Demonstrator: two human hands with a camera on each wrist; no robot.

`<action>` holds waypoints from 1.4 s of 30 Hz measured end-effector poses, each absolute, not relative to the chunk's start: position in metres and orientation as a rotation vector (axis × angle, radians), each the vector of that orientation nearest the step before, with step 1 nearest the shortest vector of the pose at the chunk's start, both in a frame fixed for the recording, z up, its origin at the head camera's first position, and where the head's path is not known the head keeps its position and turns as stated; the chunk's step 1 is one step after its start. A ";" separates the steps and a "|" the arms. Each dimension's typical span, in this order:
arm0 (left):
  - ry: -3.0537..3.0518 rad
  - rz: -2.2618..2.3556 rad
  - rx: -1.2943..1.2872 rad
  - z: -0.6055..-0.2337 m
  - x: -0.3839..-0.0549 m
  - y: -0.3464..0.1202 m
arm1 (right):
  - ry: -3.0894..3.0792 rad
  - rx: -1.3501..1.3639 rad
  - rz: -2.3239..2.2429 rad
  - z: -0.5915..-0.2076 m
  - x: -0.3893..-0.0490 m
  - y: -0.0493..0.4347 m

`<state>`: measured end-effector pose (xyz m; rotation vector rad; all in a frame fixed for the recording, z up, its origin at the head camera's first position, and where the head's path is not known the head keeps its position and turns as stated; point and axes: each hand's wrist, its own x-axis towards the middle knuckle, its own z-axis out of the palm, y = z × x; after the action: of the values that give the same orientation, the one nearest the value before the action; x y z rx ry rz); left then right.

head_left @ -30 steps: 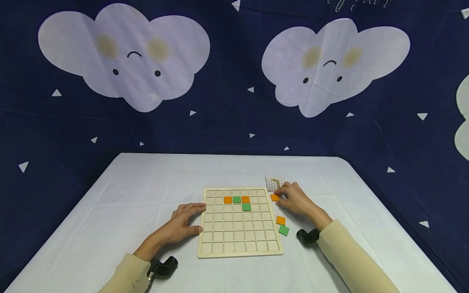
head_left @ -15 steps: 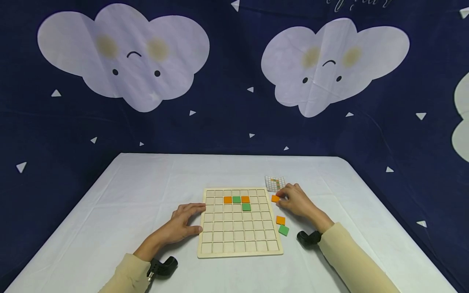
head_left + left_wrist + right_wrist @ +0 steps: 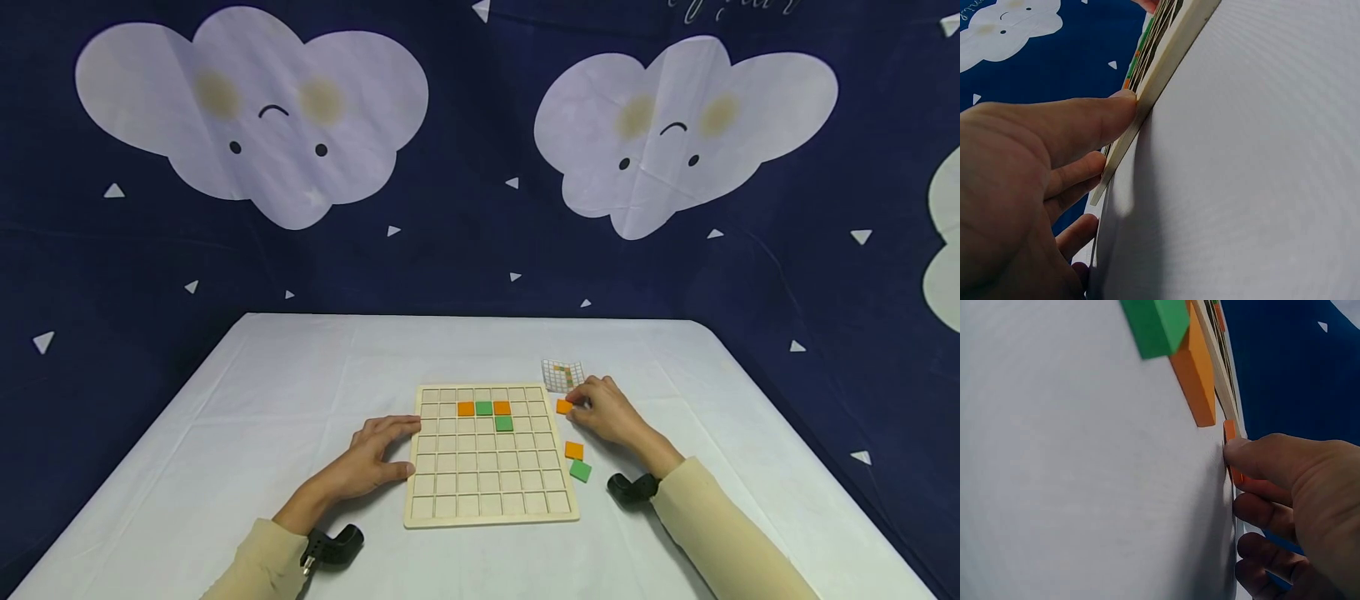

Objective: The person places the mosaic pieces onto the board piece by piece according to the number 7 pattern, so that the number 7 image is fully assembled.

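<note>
One orange tile (image 3: 562,407), pinched by the right hand (image 3: 609,414) between the board (image 3: 490,483) and the counter's (image 3: 300,358) right edge, is probably best gripped lightly and level while the left hand (image 3: 366,458), spread wide, steadies the board.

The board (image 3: 489,461) looks like smooth wood — the tiles (image 3: 573,451) smooth and matt, the tablecloth (image 3: 300,358) creased fabric.

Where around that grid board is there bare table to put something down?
The white table looks free left of the left hand, behind the grid board, in front of it, and right of the right sleeve. Crowded: the board's right side, with the right hand pinching an orange tile, the pattern card, a loose orange tile and a green tile.
</note>
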<state>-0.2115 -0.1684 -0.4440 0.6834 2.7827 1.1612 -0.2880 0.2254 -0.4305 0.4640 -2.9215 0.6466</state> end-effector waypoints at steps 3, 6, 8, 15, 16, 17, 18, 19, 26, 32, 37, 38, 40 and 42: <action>2.787 1.163 0.691 -0.444 -0.212 -0.169 | -2.922 0.452 0.664 -0.429 -0.287 0.225; 2.784 1.166 0.688 -0.444 -0.212 -0.169 | -2.926 0.437 0.678 -0.427 -0.286 0.224; 2.781 1.167 0.686 -0.444 -0.212 -0.169 | -2.924 0.435 0.686 -0.426 -0.285 0.223; 2.788 1.151 0.689 -0.444 -0.212 -0.168 | -2.895 0.485 0.734 -0.419 -0.279 0.217; 2.789 1.149 0.690 -0.444 -0.212 -0.168 | -2.892 0.491 0.738 -0.418 -0.278 0.216; 2.782 1.155 0.684 -0.444 -0.212 -0.168 | -2.891 0.496 0.741 -0.417 -0.278 0.216; 2.783 1.152 0.684 -0.444 -0.212 -0.168 | -2.888 0.502 0.741 -0.417 -0.277 0.215; 2.782 1.153 0.685 -0.444 -0.212 -0.168 | -2.885 0.507 0.744 -0.416 -0.276 0.214; 2.788 1.143 0.674 -0.444 -0.212 -0.168 | -2.844 0.568 0.763 -0.415 -0.271 0.207; 2.775 1.154 0.658 -0.444 -0.212 -0.168 | -2.837 0.602 0.775 -0.411 -0.264 0.199; 2.775 1.161 0.671 -0.445 -0.212 -0.168 | -2.854 0.615 0.793 -0.408 -0.258 0.191; 2.773 1.162 0.673 -0.445 -0.213 -0.168 | -2.858 0.612 0.800 -0.407 -0.257 0.189; 2.777 1.161 0.687 -0.445 -0.213 -0.169 | -2.860 0.619 0.811 -0.406 -0.255 0.187; 2.771 1.168 0.681 -0.445 -0.213 -0.169 | -2.857 0.629 0.821 -0.406 -0.253 0.184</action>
<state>-0.2129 -0.1688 -0.4455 0.6808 2.7707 1.1677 -0.2528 0.1843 -0.4059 0.6286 -2.8574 0.8214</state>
